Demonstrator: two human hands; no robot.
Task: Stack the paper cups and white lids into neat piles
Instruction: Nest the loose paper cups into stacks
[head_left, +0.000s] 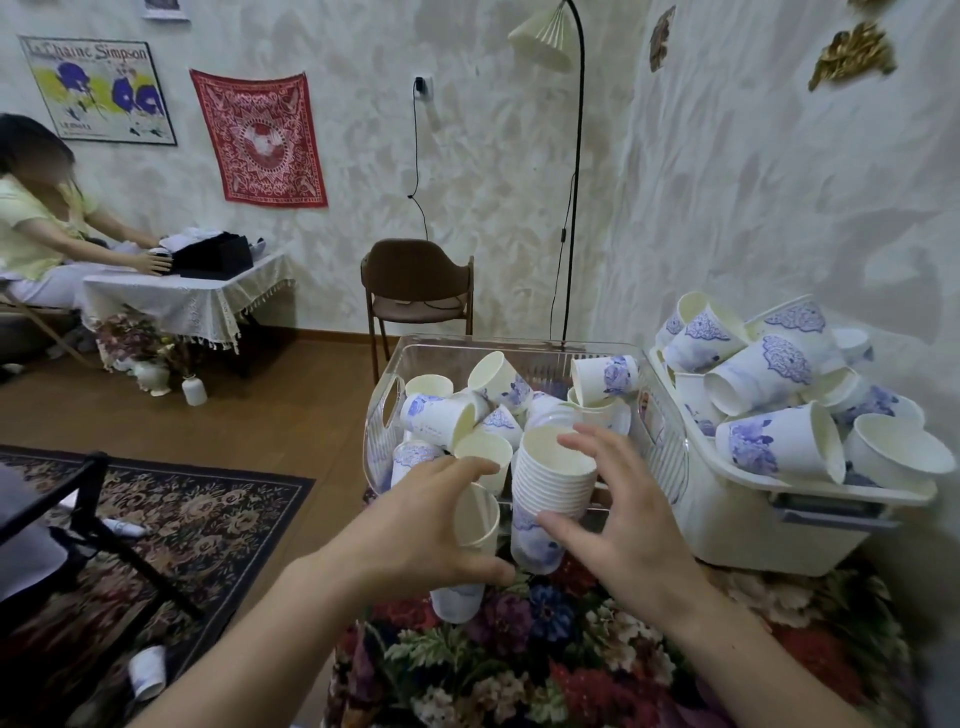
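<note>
A tall stack of nested white paper cups (545, 483) with blue flower print leans at the near end of the clear plastic bin (670, 441). Several loose cups (441, 418) lie jumbled in that bin. My left hand (415, 530) grips a single paper cup (475, 519) between thumb and curled fingers, just left of the stack. My right hand (623, 514) is spread open at the stack's right side. Its thumb lies against the stack's wall and its fingers reach over the rim. No white lids are in view.
A white tub (753, 530) heaped with more printed cups stands at the right against the wall. The bins sit on a floral cloth (545, 665). One cup (147, 672) lies on the floor at the lower left. A chair, a floor lamp and a seated person at a small table are further back.
</note>
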